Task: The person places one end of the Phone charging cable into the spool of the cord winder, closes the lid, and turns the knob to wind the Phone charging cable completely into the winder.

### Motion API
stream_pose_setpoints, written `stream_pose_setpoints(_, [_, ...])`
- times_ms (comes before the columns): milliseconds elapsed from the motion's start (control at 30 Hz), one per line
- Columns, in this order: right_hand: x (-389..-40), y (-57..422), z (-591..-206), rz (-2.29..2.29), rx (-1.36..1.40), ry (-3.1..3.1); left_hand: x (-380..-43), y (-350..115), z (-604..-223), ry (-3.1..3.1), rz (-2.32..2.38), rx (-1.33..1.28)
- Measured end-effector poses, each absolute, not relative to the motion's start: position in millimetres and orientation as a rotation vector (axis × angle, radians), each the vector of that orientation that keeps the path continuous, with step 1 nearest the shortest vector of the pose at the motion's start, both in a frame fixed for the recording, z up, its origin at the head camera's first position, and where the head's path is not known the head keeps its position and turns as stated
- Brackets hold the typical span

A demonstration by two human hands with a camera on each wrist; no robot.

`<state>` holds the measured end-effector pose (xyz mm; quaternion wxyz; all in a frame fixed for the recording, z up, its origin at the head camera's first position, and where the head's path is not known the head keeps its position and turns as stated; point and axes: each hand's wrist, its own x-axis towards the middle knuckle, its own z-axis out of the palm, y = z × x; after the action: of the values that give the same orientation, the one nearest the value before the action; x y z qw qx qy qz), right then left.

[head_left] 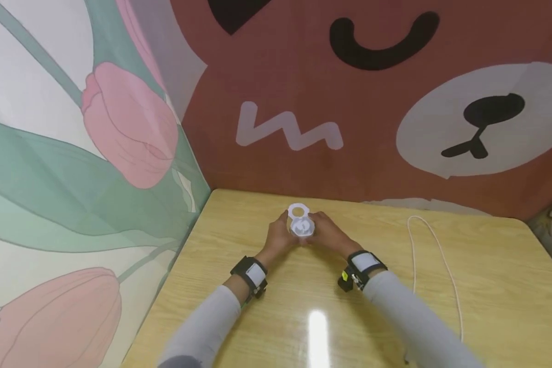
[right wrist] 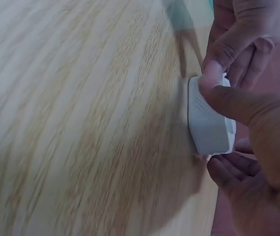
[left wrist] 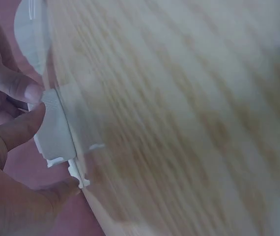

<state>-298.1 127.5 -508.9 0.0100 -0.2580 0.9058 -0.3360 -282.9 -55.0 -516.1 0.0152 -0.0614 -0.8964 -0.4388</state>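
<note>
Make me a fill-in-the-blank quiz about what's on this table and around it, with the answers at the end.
1. The small case held between the left hand and the right hand is coloured ____.
2. In the head view, the thin cord lies to the ____ of the case.
3. The table has a surface patterned like ____ grain.
4. The upper tulip on the side wall is coloured ____.

Missing words: white; right; wood; pink.
</note>
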Motion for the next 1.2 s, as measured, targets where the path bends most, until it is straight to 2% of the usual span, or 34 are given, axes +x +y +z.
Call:
stream_pose_setpoints(633, [-299,122,-505,-0.965,-0.692,2.923,-283,-47,-517,-2.739,-1.340,-0.312])
stream_pose_setpoints(900, [-281,128,-501,-0.945,-0.659,2.983,-271,-40,-513,-2.757,-1.289,-0.395])
stream_pose_setpoints(1200, [-245,139,-495,-0.928,-0.601,3.047,-245,-34,-511,-2.755,-1.306,-0.506])
